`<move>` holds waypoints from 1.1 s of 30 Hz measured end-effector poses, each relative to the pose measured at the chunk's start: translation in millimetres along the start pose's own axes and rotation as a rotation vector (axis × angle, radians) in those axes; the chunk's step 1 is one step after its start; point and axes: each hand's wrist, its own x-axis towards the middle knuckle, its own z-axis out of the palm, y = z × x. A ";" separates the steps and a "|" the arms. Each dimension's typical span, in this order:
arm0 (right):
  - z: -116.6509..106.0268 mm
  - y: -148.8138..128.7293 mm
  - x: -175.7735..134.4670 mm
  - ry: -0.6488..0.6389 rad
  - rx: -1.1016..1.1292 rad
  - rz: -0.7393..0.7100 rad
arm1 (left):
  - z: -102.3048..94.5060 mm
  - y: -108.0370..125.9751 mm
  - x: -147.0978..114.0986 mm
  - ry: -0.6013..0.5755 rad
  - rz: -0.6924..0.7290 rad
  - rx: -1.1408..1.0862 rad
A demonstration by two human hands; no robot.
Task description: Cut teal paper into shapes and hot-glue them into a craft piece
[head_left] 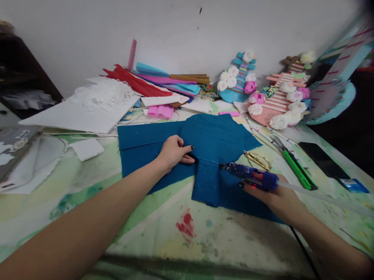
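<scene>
A rounded piece covered in dark blue crepe paper or cloth [216, 134], with a narrow strip folded down at its front, lies on flat blue sheets [143, 136]. My left hand [177, 151] is at its left edge, thumb and fingers pinched on the blue material. My right hand [279, 195] is wrapped round a blue glue gun [251, 175], with a pale glue stick [318, 201] sticking out behind. The gun's nozzle points left, close to the top of the narrow strip; whether it touches I cannot tell. A small red light glows on the gun.
Gold-handled scissors [258, 160], a green cutter [297, 169] and a black phone [322, 160] lie on the right. Flower-trimmed guitar shapes [234, 89] stand at the back right. Colourful paper rolls [171, 82] and white board [88, 114] lie at the back.
</scene>
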 end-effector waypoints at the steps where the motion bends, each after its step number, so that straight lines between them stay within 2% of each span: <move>1: -0.7 -0.1 -1.1 -0.007 -0.014 0.000 | -0.1 0.1 -0.1 0.000 -0.002 -0.004; 9: -4.9 -8.2 -5.9 0.004 -0.013 -0.001 | 0.2 0.3 -0.6 0.003 0.005 -0.001; 14: 2.7 -14.9 4.4 0.044 0.022 -0.013 | -0.7 -0.6 0.3 -0.001 0.010 -0.010; 20: 9.4 -11.5 10.1 0.019 0.021 -0.029 | -1.8 -2.9 1.8 -0.012 0.016 0.012; 33: 0.4 -10.0 -2.9 0.058 0.040 -0.008 | 0.0 0.4 -0.7 -0.003 0.004 0.013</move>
